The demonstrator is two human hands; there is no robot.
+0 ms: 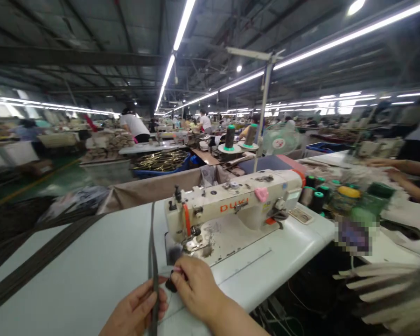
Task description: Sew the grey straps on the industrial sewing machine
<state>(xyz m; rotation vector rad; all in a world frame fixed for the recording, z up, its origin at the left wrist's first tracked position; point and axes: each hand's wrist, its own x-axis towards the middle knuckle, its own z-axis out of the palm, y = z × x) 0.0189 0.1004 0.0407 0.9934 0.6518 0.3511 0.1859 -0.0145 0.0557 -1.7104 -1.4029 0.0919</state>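
My left hand [136, 310] was closed on a grey strap [153, 252], thumb pressed over it, at the near edge of the table [91, 261]. The strap ran straight away from me, passing left of the sewing machine [238, 205]. My right hand [196, 287] pinched a small black piece [170, 285] between its fingertips, just beside the strap.

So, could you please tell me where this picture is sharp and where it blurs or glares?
Head view: sharp on the cream sewing machine, the left hand, the right hand and the dark grey webbing strap; the white ceiling tube lights glare; the edges smear, worst over the pale stacked strips at right; roof beams bow.
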